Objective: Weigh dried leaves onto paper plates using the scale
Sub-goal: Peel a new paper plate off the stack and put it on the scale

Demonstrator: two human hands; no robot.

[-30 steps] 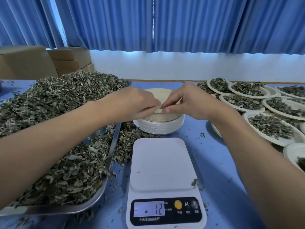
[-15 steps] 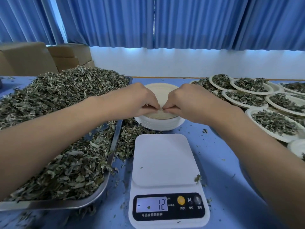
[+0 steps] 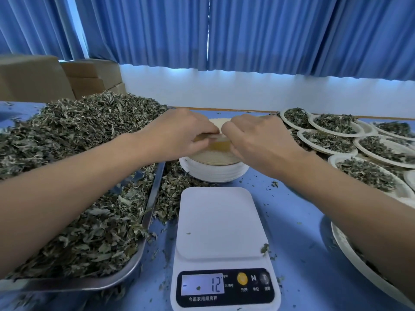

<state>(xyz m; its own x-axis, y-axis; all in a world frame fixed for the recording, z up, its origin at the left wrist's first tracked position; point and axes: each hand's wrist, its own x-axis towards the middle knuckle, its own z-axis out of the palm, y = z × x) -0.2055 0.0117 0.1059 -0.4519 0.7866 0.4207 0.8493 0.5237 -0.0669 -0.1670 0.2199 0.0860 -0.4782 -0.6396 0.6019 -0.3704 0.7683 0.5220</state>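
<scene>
Your left hand (image 3: 179, 133) and right hand (image 3: 258, 140) both pinched the near edge of the top paper plate (image 3: 221, 145), raised slightly off the stack (image 3: 213, 173) just behind the scale (image 3: 221, 223). The scale's platform was bare and its display (image 3: 203, 285) read minus 12, so this weighing had not begun. Many filled plates (image 3: 332, 159) stood at your right, yet the tray (image 3: 155, 194) held a deep heap of dried leaves (image 3: 78, 142): the task was judged well under way, with much left.
</scene>
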